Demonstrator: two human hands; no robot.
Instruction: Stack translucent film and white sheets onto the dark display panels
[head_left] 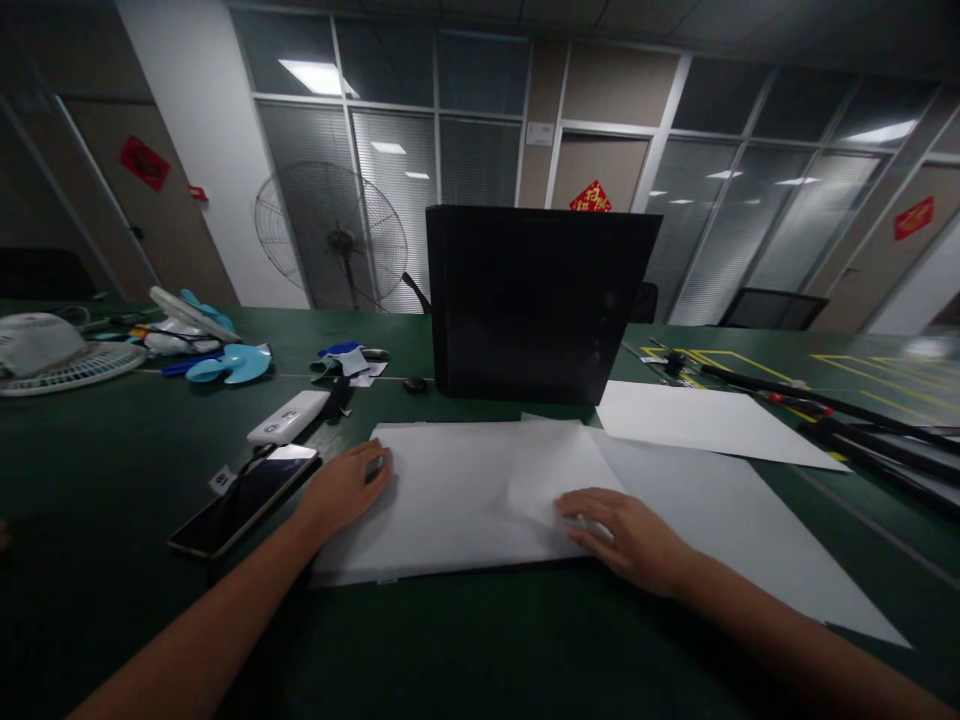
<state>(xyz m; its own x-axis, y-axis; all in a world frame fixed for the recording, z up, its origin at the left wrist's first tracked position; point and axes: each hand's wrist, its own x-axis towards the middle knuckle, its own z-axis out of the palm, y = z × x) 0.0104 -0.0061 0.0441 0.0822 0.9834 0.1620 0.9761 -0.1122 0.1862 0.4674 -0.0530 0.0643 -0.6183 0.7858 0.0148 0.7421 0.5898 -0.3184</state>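
Note:
A large white sheet of paper lies crosswise on the dark green table in front of me. At its upper left edge rests my left hand, fingers bent over the paper and thumb apart from them, with a small grey patch showing in the gap. My right hand pinches the sheet's right part, where the paper is raised and curved. Under and beyond that hand another white sheet spreads to the right. A third white sheet lies farther back.
Left of the sheet are a phone and a white power bank. A black computer case stands behind the paper, a mouse beside it. Fan parts lie at the far left; black poles lie at the right.

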